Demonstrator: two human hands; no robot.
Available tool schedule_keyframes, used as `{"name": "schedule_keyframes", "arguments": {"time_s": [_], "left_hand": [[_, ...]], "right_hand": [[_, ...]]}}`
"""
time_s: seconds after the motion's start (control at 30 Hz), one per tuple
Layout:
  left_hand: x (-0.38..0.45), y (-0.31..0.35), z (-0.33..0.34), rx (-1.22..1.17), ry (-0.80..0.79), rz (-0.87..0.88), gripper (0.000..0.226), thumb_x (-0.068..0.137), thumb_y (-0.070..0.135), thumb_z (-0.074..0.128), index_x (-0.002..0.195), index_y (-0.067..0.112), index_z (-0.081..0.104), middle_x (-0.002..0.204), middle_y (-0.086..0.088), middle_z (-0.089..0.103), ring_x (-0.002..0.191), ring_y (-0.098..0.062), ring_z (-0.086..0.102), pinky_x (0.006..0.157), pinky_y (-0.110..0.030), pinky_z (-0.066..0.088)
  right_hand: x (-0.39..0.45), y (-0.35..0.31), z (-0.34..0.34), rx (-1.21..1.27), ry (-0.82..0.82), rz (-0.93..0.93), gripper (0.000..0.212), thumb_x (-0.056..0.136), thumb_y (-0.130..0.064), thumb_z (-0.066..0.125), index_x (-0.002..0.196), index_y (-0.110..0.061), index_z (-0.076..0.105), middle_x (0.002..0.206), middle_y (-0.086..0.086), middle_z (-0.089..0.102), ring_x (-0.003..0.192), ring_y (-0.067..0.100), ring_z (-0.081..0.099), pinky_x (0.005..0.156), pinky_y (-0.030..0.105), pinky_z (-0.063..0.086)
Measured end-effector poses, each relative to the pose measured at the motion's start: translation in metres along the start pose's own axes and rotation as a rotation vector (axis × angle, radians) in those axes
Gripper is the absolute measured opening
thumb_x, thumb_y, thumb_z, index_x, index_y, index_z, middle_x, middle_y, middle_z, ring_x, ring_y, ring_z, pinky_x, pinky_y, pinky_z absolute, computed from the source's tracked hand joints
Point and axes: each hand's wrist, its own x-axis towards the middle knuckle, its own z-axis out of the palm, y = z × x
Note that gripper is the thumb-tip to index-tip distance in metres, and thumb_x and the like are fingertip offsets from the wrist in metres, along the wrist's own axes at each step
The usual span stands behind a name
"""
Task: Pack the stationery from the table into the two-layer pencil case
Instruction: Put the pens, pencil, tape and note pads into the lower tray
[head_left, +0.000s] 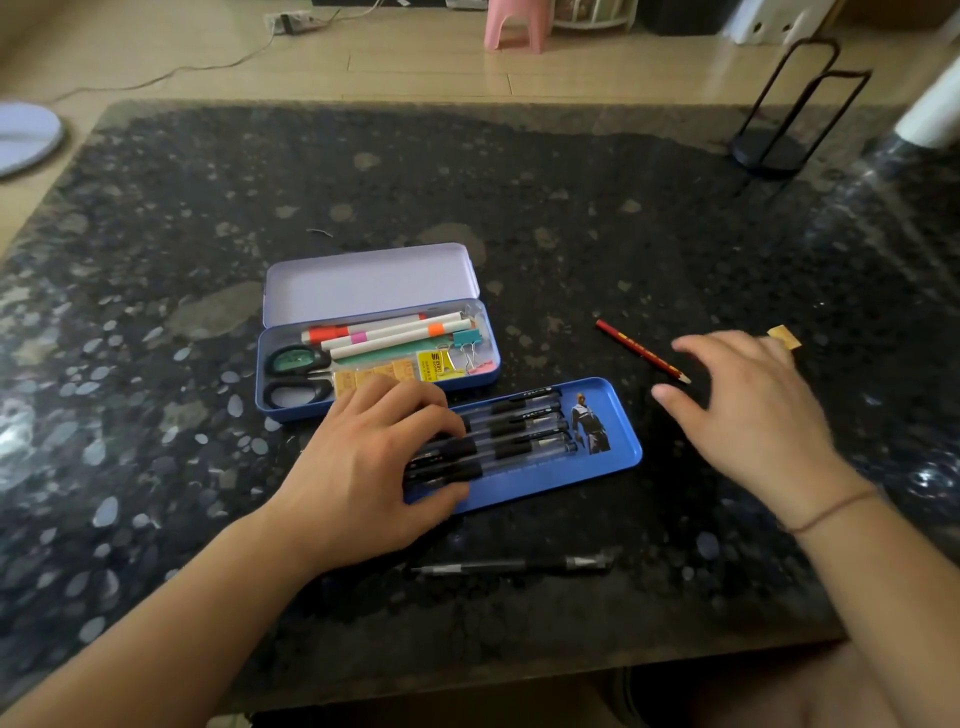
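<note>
An open blue tin pencil case lies mid-table with its pale lid tipped back. Inside are black scissors, white markers, binder clips and yellow packets. In front lies the blue inner tray holding several black pens. My left hand rests flat on the tray's left end, fingers over the pens. My right hand hovers spread and blurred just right of a red pencil. One black pen lies loose near the front.
The dark speckled stone table ends at a front edge close to me. A black wire stand is at the back right. A small tan scrap lies beyond my right hand. A pink stool stands on the floor.
</note>
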Motion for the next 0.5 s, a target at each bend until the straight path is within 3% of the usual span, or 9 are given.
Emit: {"name": "schedule_keyframes", "arguments": {"time_s": [0.07, 0.23, 0.3, 0.4, 0.5], "left_hand": [[-0.001, 0.000, -0.002, 0.010, -0.046, 0.001, 0.057, 0.073, 0.062, 0.066, 0.120, 0.030, 0.057, 0.124, 0.013, 0.050, 0.116, -0.017, 0.045, 0.096, -0.040, 0.040], [-0.003, -0.003, -0.008, 0.033, -0.143, 0.020, 0.078, 0.070, 0.071, 0.062, 0.135, 0.033, 0.043, 0.137, 0.016, 0.041, 0.126, -0.012, 0.035, 0.107, -0.035, 0.030], [-0.004, -0.007, -0.011, -0.020, -0.112, 0.013, 0.072, 0.073, 0.060, 0.064, 0.135, 0.030, 0.042, 0.135, 0.015, 0.042, 0.127, -0.011, 0.036, 0.109, -0.036, 0.031], [-0.003, -0.008, -0.017, -0.168, -0.012, -0.031, 0.054, 0.072, 0.038, 0.063, 0.123, 0.025, 0.049, 0.126, 0.009, 0.049, 0.123, -0.016, 0.042, 0.104, -0.042, 0.037], [-0.004, 0.006, -0.018, -0.133, -0.028, 0.064, 0.032, 0.074, 0.042, 0.069, 0.100, 0.026, 0.059, 0.109, 0.009, 0.052, 0.108, -0.015, 0.047, 0.091, -0.040, 0.041]], "right_hand": [[0.009, -0.003, 0.012, -0.106, -0.002, -0.012, 0.046, 0.086, -0.044, 0.061, 0.125, -0.022, 0.059, 0.124, 0.000, 0.057, 0.113, 0.026, 0.044, 0.088, 0.040, 0.042], [0.007, -0.008, 0.013, -0.006, 0.150, -0.025, 0.015, 0.087, -0.030, 0.063, 0.097, -0.022, 0.069, 0.099, -0.001, 0.065, 0.094, 0.025, 0.046, 0.075, 0.037, 0.040], [-0.004, -0.020, 0.006, 0.132, 0.214, -0.178, 0.012, 0.086, -0.026, 0.063, 0.096, -0.022, 0.068, 0.095, -0.003, 0.065, 0.091, 0.021, 0.048, 0.073, 0.036, 0.041], [-0.023, -0.037, 0.002, 0.166, 0.169, -0.418, 0.010, 0.086, -0.025, 0.063, 0.096, -0.024, 0.067, 0.092, -0.009, 0.062, 0.089, 0.017, 0.051, 0.070, 0.036, 0.043], [-0.015, -0.027, 0.005, 0.115, 0.133, -0.288, 0.008, 0.084, -0.026, 0.066, 0.092, -0.027, 0.066, 0.088, -0.010, 0.061, 0.087, 0.016, 0.051, 0.071, 0.036, 0.044]]}}
